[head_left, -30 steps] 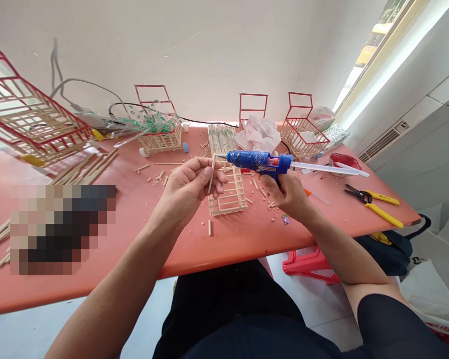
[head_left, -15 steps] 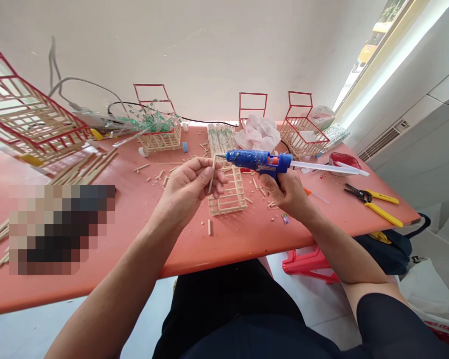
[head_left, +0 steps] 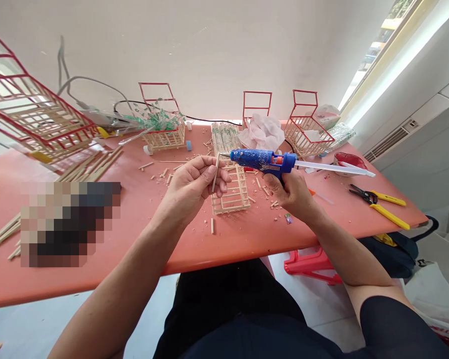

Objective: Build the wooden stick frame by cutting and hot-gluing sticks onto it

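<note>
Between the thumb and fingers of my left hand [head_left: 194, 187] stands a short wooden stick [head_left: 216, 172], held nearly upright. My right hand [head_left: 294, 192] is wrapped round the handle of a blue glue gun [head_left: 260, 158]. A long whitish glue stick [head_left: 333, 168] juts from the gun's rear. The nozzle points left, at the upper end of the wooden stick; whether they touch I cannot tell. Below and behind the hands, a small wooden lattice frame [head_left: 234, 204] lies on the table, partly covered by my left fingers. One short stick piece [head_left: 212, 226] lies in front of it.
The orange table [head_left: 145, 249] carries scattered stick offcuts. Red-trimmed stick baskets [head_left: 309, 134] stand along the wall, with a large one [head_left: 41, 109] at left. Yellow-handled pliers [head_left: 381, 204] and a red-stained bowl [head_left: 349, 162] lie right. Long sticks [head_left: 93, 164] are piled left, near a blurred patch.
The whole view has shifted slightly, so things appear a little further right. Both hands keep their grips, and the nozzle stays by the stick's upper end.
</note>
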`<state>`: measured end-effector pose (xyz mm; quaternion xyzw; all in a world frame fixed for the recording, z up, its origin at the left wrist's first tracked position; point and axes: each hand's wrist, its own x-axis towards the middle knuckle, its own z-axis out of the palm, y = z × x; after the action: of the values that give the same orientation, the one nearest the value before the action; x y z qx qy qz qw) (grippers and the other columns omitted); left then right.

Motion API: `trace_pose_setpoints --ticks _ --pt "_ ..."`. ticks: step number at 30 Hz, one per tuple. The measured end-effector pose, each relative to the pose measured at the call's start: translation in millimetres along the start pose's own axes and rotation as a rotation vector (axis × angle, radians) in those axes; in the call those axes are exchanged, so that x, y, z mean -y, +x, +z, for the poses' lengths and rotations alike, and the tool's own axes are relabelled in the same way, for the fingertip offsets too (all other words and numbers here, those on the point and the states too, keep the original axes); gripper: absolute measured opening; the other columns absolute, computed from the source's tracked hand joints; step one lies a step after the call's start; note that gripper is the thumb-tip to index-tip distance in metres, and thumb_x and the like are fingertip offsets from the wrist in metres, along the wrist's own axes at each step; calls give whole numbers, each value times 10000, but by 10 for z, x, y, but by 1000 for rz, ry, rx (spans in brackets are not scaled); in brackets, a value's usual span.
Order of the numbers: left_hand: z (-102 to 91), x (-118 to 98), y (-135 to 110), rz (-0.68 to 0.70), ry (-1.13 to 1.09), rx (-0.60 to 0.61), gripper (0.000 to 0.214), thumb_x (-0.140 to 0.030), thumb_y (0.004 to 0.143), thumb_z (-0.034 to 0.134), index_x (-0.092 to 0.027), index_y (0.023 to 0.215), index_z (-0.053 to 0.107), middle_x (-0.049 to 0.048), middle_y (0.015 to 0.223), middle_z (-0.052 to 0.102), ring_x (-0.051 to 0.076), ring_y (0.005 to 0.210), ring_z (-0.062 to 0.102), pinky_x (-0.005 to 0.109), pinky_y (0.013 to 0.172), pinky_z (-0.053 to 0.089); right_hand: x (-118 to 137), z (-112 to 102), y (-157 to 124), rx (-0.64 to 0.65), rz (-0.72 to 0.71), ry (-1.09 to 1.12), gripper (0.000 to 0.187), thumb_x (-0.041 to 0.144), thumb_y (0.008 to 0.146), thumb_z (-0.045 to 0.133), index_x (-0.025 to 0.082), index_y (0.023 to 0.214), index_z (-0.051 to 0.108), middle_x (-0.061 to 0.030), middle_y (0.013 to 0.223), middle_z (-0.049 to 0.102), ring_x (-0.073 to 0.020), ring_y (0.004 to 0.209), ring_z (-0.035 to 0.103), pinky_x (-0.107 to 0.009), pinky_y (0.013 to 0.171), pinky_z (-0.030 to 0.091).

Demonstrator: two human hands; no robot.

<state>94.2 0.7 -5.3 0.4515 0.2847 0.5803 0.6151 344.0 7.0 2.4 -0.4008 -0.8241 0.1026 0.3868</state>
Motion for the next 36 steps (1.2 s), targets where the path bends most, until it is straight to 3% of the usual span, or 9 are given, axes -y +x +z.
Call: trace_pose_setpoints --ticks 6,14,22,30,36 --pt "-5 2 -1 -5 0 5 316 -326 803 984 -141 934 763 41 769 774 116 577 694 199 516 552 4 10 -4 -19 -21 3 557 702 1110 430 260 772 432 2 656 523 -162 634 526 -298 630 363" --pt "-10 5 -7 1 50 -5 308 -344 835 950 -144 946 744 46 783 762 124 589 681 223 533 550 27 2 6 -42 -36 2 571 700 1109 443 269 738 397 18 621 485 -143 577 474 -299 604 344" --pt "-6 0 -3 -13 16 0 288 -308 834 954 -137 946 750 47 777 771 116 583 689 201 521 541 -1 12 1 -27 -29 -11 530 665 1109 466 255 774 466 6 643 524 -159 612 517 -300 622 365" --pt "12 -15 -10 -7 16 14 300 -329 833 958 -148 938 743 41 777 769 101 571 661 194 522 530 -21 4 -5 -54 -40 -56 543 632 1118 450 269 721 376 28 578 440 -143 549 442 -309 581 311" --pt "1 -8 -7 -19 13 13 352 -349 811 977 -142 952 730 40 788 770 111 596 686 201 533 535 -31 -22 -26 -43 -19 -38 527 643 1120 451 247 779 521 27 583 490 -147 550 459 -310 602 340"
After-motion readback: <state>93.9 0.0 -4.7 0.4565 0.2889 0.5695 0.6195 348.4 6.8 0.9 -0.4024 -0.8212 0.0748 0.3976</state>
